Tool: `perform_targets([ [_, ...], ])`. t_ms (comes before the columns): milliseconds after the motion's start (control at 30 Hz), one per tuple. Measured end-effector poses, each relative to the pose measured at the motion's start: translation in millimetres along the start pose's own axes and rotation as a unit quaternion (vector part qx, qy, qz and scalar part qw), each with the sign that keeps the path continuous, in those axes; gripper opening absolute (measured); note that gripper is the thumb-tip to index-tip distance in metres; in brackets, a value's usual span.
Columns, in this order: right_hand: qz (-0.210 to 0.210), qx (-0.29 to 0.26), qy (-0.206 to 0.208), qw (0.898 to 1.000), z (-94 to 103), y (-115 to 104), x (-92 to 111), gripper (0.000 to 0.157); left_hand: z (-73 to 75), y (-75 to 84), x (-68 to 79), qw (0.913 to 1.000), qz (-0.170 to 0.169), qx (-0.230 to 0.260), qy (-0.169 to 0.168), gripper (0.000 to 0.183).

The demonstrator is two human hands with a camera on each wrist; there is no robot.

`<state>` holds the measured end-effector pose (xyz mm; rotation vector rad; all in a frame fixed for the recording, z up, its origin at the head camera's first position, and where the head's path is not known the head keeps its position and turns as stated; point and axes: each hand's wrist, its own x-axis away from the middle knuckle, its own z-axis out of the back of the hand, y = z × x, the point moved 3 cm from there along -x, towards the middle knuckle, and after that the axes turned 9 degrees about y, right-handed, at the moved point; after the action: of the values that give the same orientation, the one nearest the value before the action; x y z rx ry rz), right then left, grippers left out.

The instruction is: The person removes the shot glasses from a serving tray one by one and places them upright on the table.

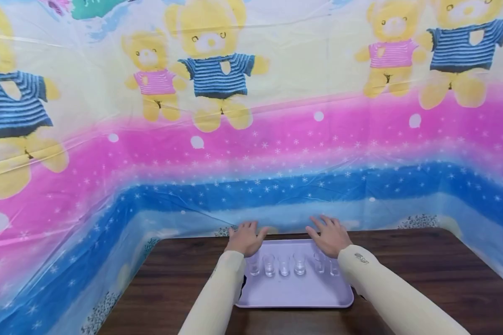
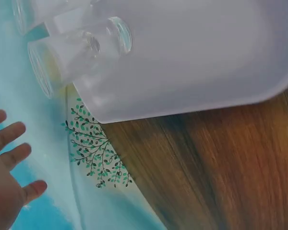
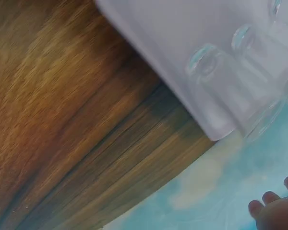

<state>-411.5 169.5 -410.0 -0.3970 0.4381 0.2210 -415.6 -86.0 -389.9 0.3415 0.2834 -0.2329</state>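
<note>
Head view: my left hand (image 1: 246, 238) and right hand (image 1: 329, 236) were splayed, gripping nothing, near the far corners of the lilac tray (image 1: 293, 295). The tray lay on the table (image 1: 172, 274) and carried upright clear glasses (image 1: 284, 269) in a row. Left wrist view: my left hand was apart from the glasses. Right wrist view: my right hand, partly visible, was also apart.

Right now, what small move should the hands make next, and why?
Perhaps draw the left hand back toward the leftmost glass: that hand's spread fingers hold nothing and reach beyond the tray, while the glass stands upright nearby.
</note>
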Motion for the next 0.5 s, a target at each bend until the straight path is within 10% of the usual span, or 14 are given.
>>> perform_targets([
  [500,-0.046,-0.077,-0.005,0.996,-1.1,54,39,0.07,4.4,-24.9,18.8,0.988,-0.092,0.123,-0.021,0.04],
])
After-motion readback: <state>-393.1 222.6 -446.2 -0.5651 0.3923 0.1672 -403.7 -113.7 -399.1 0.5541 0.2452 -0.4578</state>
